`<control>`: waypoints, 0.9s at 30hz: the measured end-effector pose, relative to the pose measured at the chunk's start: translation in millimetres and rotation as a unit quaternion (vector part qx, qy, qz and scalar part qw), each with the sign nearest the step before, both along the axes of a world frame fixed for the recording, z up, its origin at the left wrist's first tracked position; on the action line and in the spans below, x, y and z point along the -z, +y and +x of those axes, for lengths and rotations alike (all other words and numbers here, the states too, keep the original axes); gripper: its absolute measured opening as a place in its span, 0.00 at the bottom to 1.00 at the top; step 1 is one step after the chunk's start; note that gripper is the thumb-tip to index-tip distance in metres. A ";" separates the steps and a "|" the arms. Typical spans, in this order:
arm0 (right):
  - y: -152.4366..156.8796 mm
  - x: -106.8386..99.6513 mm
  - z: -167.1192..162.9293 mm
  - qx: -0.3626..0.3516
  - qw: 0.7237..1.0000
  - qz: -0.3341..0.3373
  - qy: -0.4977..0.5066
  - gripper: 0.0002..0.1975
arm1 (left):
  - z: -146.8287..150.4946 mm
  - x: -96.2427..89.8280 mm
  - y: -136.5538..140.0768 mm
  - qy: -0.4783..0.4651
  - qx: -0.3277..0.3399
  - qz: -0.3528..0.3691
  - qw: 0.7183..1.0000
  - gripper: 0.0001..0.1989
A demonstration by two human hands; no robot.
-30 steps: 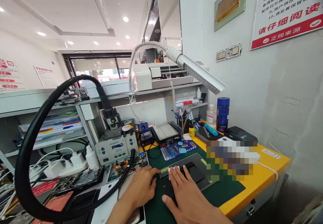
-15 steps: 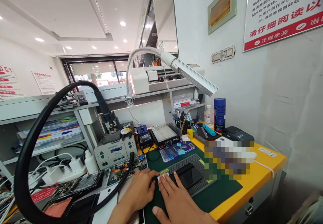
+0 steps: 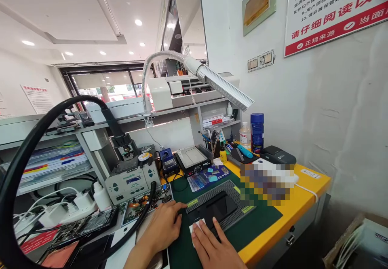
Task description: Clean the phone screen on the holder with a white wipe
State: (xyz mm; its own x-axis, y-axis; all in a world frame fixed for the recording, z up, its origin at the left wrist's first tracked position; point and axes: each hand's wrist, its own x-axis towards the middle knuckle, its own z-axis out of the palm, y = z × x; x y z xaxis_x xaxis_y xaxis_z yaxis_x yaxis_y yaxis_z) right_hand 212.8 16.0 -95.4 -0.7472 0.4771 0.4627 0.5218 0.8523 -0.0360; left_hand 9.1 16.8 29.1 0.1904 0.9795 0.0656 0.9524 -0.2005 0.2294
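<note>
A dark, phone-like slab point(image 3: 226, 205) lies on a grey perforated pad point(image 3: 232, 188) with yellow-green labels, on a green work mat point(image 3: 194, 194). My right hand point(image 3: 214, 244) is near the slab's lower left side. Its outstretched fingers press down on a folded white wipe point(image 3: 194, 229). What lies beneath the wipe is hidden. To the left, my left hand point(image 3: 162, 224) has its index finger stretched to the pad's left corner, with the thumb apart and the other fingers partly hidden. I see nothing held in it.
A black hose point(image 3: 145, 220) loops along the left side from a hot air station point(image 3: 133, 182). Circuit boards point(image 3: 141, 210) fill a tray beside my left hand. Behind the mat sits a flat heating plate point(image 3: 194, 159). A blue can point(image 3: 257, 131) stands at the back right.
My right hand and the wipe have slid back toward me, baring the slab's left end. My left hand stays by the pad's left side. The view has turned slightly right.
</note>
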 end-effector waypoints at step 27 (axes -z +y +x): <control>-5.7 -88.0 103.5 0.145 0.949 -0.277 -0.033 0.33 | -2.6 0.9 0.7 0.003 0.006 -0.012 1.000 0.22</control>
